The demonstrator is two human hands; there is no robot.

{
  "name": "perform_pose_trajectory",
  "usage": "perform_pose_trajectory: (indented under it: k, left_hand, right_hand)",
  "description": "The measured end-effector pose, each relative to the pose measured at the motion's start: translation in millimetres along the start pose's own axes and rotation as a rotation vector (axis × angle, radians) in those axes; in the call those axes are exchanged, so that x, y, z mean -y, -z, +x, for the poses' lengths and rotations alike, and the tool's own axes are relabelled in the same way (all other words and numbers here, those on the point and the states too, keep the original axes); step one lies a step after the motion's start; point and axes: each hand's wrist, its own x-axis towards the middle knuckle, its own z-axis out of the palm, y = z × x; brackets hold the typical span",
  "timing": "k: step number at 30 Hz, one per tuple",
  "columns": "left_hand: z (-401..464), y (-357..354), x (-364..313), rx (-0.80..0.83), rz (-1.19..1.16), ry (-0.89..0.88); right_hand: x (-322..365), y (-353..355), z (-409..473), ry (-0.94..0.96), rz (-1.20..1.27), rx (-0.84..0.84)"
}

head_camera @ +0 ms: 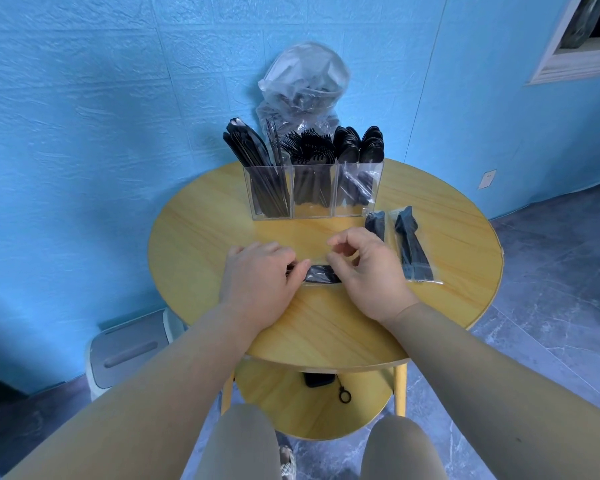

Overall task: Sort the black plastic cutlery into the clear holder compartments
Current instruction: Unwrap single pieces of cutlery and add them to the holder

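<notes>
A clear three-compartment holder (pixel 314 213) stands at the back of the round table; knives fill its left compartment, forks the middle, spoons the right. Between my hands lies a clear-wrapped packet of black cutlery (pixel 321 274). My left hand (pixel 260 280) grips the packet's left end. My right hand (pixel 366 268) pinches the clear wrapper at its right end with thumb and forefinger. Two more wrapped packets lie to the right, a short one (pixel 376 223) and a longer one (pixel 413 251).
A crumpled clear plastic bag (pixel 303 88) holding more black cutlery leans on the blue wall behind the holder. The yellow wooden table (pixel 201 237) has a lower shelf with a black object (pixel 319 380). A white bin (pixel 125 351) stands on the floor at left.
</notes>
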Motion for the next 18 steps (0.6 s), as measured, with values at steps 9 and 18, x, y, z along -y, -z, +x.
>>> perform_pose_trajectory:
  k: [9,18]
  left_hand:
    - [-0.3,1.8,2.6,0.01,-0.036,0.088]
    - [2.6,3.7,5.2,-0.031,-0.138,0.258]
  right_hand:
    - [1.3,2.3,-3.7,-0.004,0.026,-0.094]
    - [3.5,-5.8,-5.5,0.293,-0.361,-0.107]
